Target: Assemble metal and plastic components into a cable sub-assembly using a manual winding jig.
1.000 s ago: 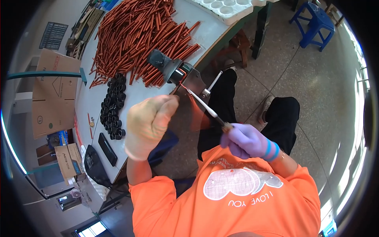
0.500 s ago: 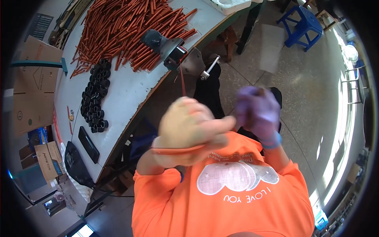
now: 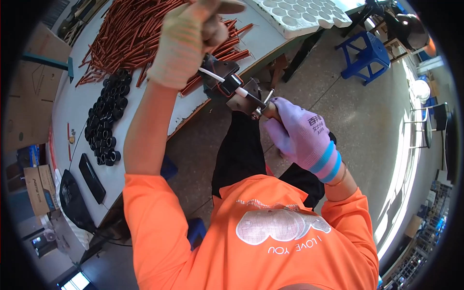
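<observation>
My left hand (image 3: 186, 43), in a pale glove, is raised over the near edge of a pile of copper-coloured coils (image 3: 130, 38). Its fingers are partly curled and slightly blurred; whatever lies between them is hidden. Below it, a dark metal fixture (image 3: 229, 86) sits at the table's edge with a white rod (image 3: 212, 74) running through it. At the rod's near end is a small metal crossbar (image 3: 268, 96). My right hand (image 3: 302, 128), in a purple glove with blue cuff bands, closes around the crank handle (image 3: 272, 112) beside that crossbar.
Black rings (image 3: 107, 118) lie in a cluster on the white table (image 3: 140, 133), with a black phone-like slab (image 3: 92, 178) nearer me. A white tray with round hollows (image 3: 302, 14) stands at the far right. A blue stool (image 3: 365, 55) is on the floor beyond.
My left hand has swung from in front of my chest up over the fixture. My right hand has moved left onto the crank handle. The thin reddish strand below the fixture no longer shows.
</observation>
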Demonstrator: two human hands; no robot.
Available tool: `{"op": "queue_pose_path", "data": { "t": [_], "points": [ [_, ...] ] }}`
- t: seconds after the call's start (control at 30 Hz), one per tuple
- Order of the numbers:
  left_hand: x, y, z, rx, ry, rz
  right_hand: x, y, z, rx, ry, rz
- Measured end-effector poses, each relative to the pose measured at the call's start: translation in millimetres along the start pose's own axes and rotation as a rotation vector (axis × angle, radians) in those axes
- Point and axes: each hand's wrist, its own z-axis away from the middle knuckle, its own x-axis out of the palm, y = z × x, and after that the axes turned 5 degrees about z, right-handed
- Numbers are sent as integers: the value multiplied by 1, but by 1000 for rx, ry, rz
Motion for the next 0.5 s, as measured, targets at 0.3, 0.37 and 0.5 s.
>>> {"op": "queue_pose_path", "data": {
  "t": [0.3, 0.37, 0.5],
  "points": [
    [48, 16, 69, 173, -45, -775, -5, 18, 140, 361, -191, -573],
    [57, 10, 104, 423, -126, -1256, -23, 13, 165, 445, -258, -579],
    [52, 2, 120, 644, -135, -1526, -37, 10, 151, 399, -312, -485]
  ]
}}
